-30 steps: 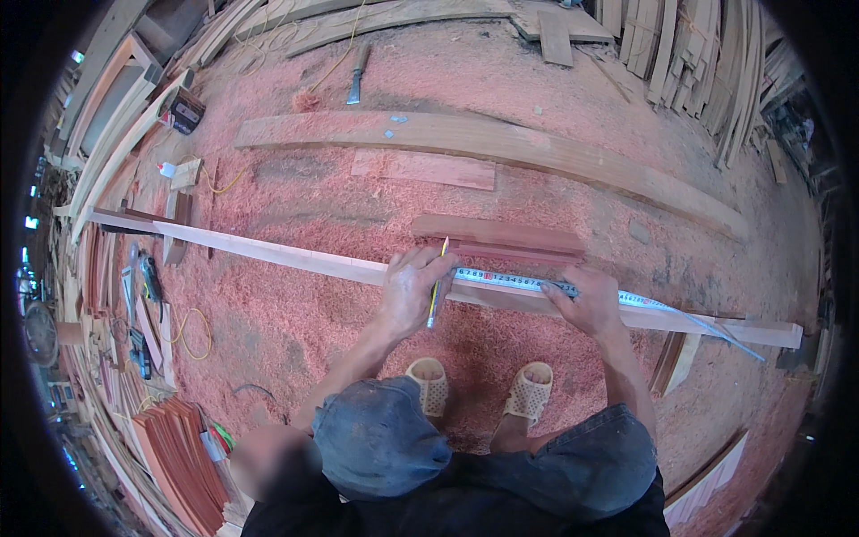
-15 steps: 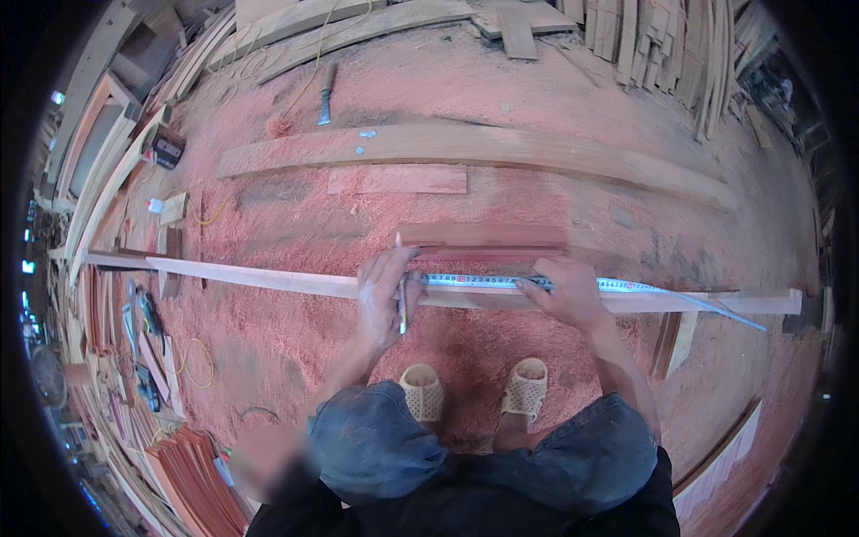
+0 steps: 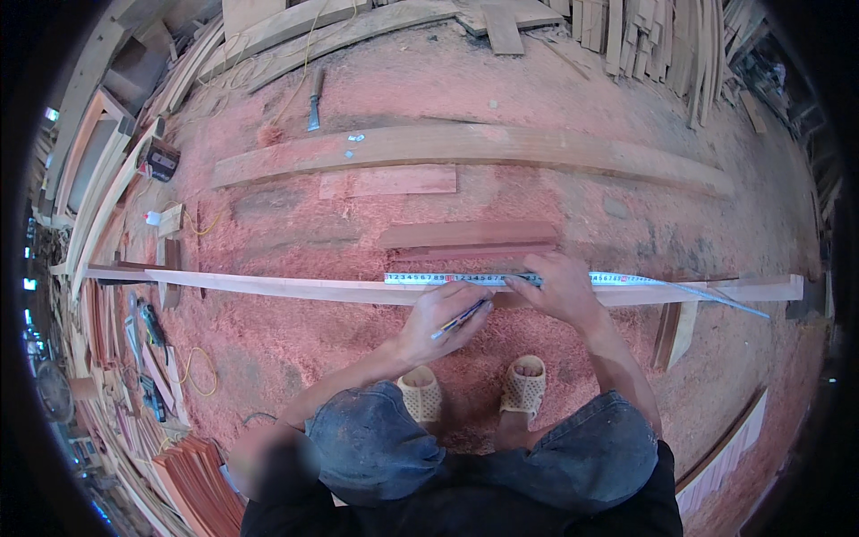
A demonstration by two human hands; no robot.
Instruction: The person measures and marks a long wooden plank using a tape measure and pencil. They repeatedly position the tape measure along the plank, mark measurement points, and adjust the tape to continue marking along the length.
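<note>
Nearest you: 2 sandals (image 3: pixel 472 390) on the sawdust floor (image 3: pixel 295 340). Your left hand (image 3: pixel 440 315) has its grip closed on 1 pencil (image 3: pixel 461 319); your right hand (image 3: pixel 562 290) presses flat on 1 tape measure (image 3: pixel 447 278), lying along 1 long strip (image 3: pixel 295 287). Beyond: 1 broad plank (image 3: pixel 465 147), 1 chisel (image 3: pixel 314 97).

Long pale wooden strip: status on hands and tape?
Left hand grips a pencil beside the long pale wooden strip. Right hand presses the steel measuring tape flat on it. Short reddish boards just beyond, apart.
</note>
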